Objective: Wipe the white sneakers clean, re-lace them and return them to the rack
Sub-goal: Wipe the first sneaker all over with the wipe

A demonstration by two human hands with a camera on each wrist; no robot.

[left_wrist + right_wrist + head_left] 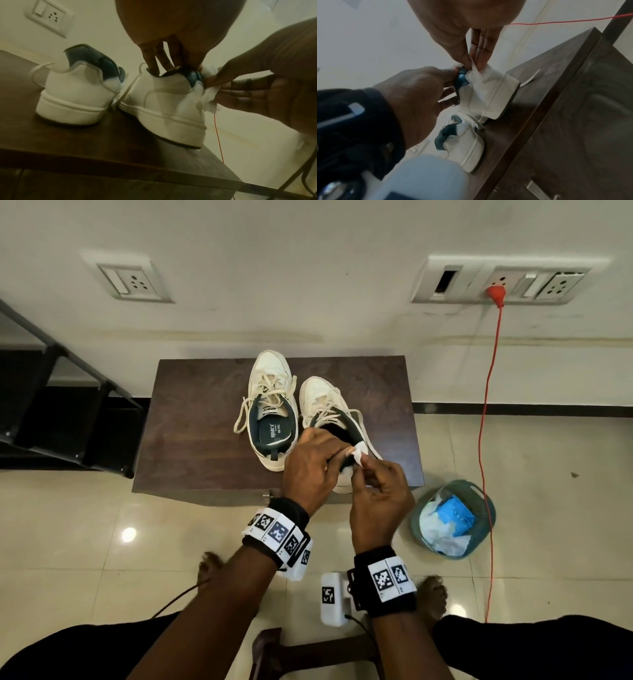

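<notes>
My right hand (pixel 378 501) pinches a white wipe (pixel 360 455) between thumb and fingertips, pressed against the heel of the right-side sneaker (pixel 329 412); in the right wrist view the other fingers (pixel 482 44) lie straight and together along the wipe (pixel 481 73). My left hand (pixel 310 470) grips that same sneaker at its dark collar, fingers (pixel 154 63) dipped inside the opening and thumb outside near the heel tab, so they are clamped on the rim. The sneaker (pixel 164 102) sits tipped, its heel raised off the dark wooden table (pixel 191 440) near the edge closest to me.

Just left of my left hand stands the other sneaker (pixel 270 405), flat on the table, its dark insole showing and its laces (pixel 243 412) loose and spilling outward. The two shoes are just beside each other.

Right of my right hand, down on the tiled floor, sits a teal basket (pixel 486 501) holding white and blue crumpled stuff. Beyond it an orange cord (pixel 488 392) runs up to a plug in the wall socket panel (pixel 500 282). Far to the left of my hands stands a dark rack (pixel 51 392).
</notes>
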